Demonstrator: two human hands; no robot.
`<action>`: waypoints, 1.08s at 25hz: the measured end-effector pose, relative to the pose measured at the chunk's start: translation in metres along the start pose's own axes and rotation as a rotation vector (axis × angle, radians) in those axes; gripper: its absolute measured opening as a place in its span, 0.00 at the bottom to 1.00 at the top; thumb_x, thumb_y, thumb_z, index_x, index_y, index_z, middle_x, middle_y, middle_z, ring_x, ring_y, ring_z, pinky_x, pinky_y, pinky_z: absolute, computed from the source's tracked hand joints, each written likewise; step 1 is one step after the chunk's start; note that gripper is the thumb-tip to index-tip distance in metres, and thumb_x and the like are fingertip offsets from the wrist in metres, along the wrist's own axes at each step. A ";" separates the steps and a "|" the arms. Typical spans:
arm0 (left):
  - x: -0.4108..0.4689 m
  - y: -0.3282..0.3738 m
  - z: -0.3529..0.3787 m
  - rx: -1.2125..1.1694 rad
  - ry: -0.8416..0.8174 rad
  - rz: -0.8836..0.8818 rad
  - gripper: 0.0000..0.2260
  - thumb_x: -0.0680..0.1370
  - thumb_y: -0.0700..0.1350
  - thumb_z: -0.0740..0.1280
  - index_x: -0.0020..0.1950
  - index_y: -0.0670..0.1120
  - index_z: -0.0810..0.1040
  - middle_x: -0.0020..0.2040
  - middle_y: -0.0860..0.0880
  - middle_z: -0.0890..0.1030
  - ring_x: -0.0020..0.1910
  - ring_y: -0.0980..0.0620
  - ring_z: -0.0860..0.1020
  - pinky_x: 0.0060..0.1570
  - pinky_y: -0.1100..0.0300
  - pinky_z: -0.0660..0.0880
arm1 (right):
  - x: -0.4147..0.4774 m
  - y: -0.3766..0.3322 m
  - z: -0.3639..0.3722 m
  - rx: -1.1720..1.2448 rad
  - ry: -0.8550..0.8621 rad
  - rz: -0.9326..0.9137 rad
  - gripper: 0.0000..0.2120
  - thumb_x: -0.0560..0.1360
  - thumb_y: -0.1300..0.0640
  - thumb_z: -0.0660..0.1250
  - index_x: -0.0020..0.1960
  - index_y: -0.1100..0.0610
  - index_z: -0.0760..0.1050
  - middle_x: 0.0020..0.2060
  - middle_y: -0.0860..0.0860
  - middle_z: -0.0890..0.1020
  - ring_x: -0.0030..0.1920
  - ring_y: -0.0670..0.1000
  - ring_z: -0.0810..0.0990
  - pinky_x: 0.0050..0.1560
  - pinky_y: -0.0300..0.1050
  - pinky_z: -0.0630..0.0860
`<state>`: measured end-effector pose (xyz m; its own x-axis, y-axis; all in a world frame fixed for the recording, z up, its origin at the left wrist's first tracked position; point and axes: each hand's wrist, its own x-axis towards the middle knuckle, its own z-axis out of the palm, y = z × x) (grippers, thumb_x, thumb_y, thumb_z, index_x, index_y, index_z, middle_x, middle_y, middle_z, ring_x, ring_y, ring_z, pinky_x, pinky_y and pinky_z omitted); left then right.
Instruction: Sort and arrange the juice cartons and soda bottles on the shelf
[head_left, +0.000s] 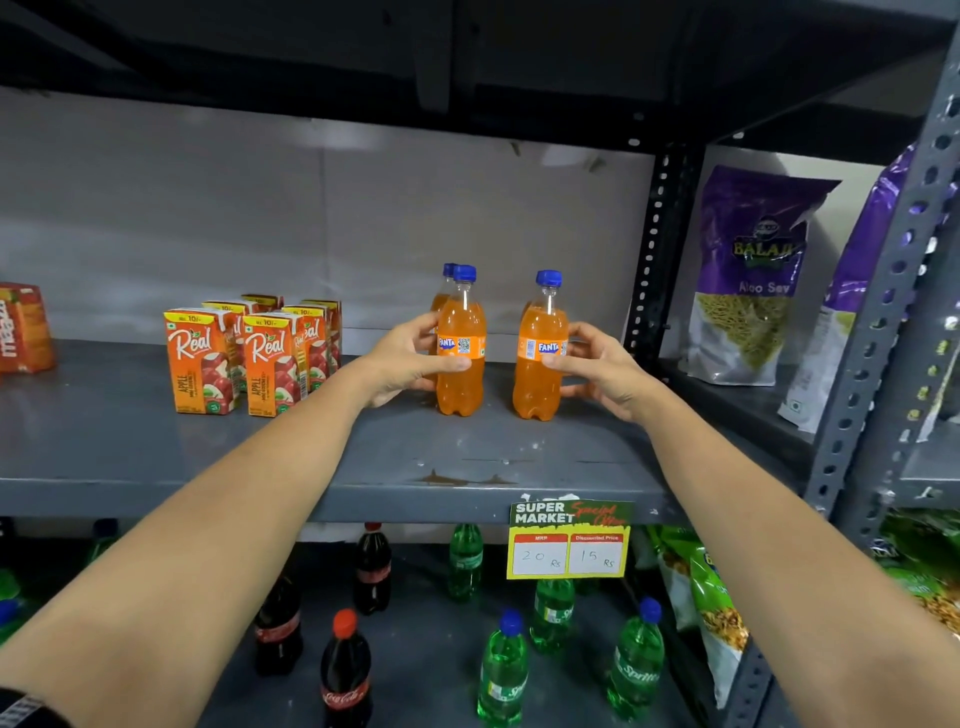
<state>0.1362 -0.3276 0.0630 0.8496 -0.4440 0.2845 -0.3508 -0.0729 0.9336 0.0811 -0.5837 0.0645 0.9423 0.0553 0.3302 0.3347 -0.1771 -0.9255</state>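
Observation:
Two orange Fanta bottles with blue caps stand upright on the grey shelf (363, 467). My left hand (402, 361) is wrapped around the left Fanta bottle (461, 374); a further Fanta bottle (441, 299) stands right behind it, mostly hidden. My right hand (602, 369) grips the right Fanta bottle (537, 379) at its label. To the left, several orange Real apple juice cartons (254, 353) stand in two rows. At the far left edge sits another orange juice carton (23, 330).
Purple Balaji snack bags (748, 275) fill the neighbouring bay right of the perforated post (652, 249). On the shelf below stand Coca-Cola bottles (345, 670) and green Sprite bottles (504, 670). A price tag (569, 540) hangs from the shelf's front edge.

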 end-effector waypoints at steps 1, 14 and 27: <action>0.000 0.000 -0.001 -0.004 -0.012 -0.003 0.31 0.70 0.39 0.73 0.70 0.51 0.66 0.64 0.47 0.76 0.63 0.46 0.75 0.59 0.40 0.74 | 0.000 0.000 0.000 0.001 -0.002 0.002 0.17 0.70 0.60 0.72 0.56 0.51 0.72 0.51 0.51 0.81 0.58 0.55 0.80 0.56 0.58 0.79; -0.003 0.001 -0.004 -0.068 -0.128 -0.026 0.25 0.74 0.37 0.68 0.68 0.53 0.66 0.59 0.51 0.77 0.59 0.50 0.76 0.53 0.52 0.76 | -0.006 0.000 0.005 -0.052 0.038 -0.056 0.15 0.72 0.59 0.71 0.56 0.51 0.72 0.54 0.52 0.79 0.59 0.54 0.79 0.53 0.53 0.80; -0.019 -0.001 0.001 -0.032 0.111 0.023 0.34 0.72 0.43 0.72 0.73 0.47 0.60 0.70 0.46 0.70 0.69 0.47 0.69 0.67 0.48 0.69 | -0.012 -0.001 0.012 -0.045 0.154 -0.030 0.16 0.73 0.53 0.69 0.59 0.53 0.71 0.54 0.51 0.79 0.61 0.55 0.77 0.55 0.54 0.79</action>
